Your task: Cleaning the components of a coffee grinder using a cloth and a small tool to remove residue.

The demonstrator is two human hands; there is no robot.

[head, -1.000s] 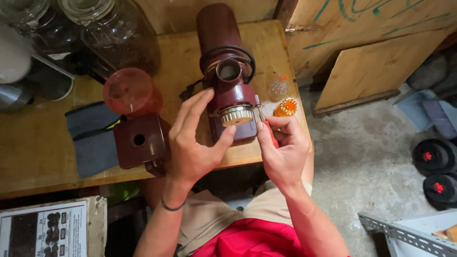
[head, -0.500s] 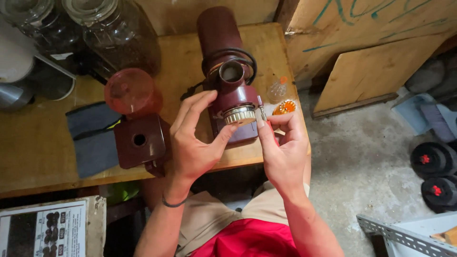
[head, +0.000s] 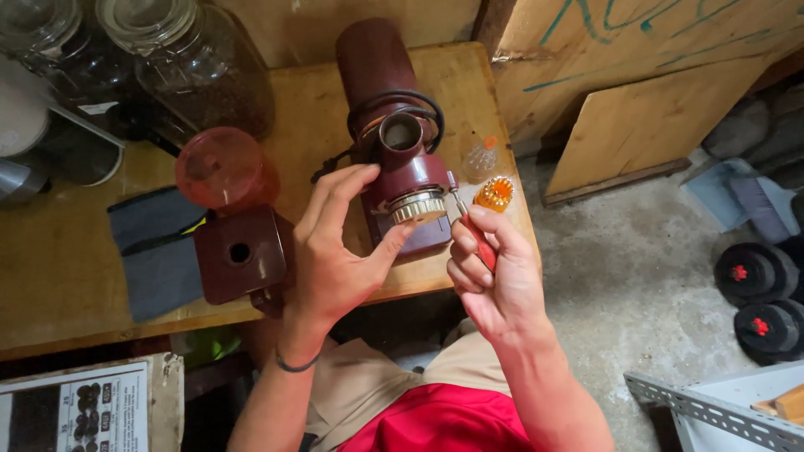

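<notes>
A dark red electric grinder lies on the wooden table with its metal ring facing me. My left hand rests against the grinder's left side, thumb touching the ring, fingers spread. A small red-handled screwdriver sits in my right hand, its tip at the right side of the grinder's body. A black cord loops around the grinder's neck.
A dark red box part with a hole and a translucent red cup lie left of the grinder, on a dark cloth. Glass jars stand at the back. An orange bit holder sits by the table's right edge; dumbbells lie on the floor.
My right hand with the screwdriver has stayed at the grinder's right side, shifting slightly. My left hand keeps its place on the grinder. Little else differs.
</notes>
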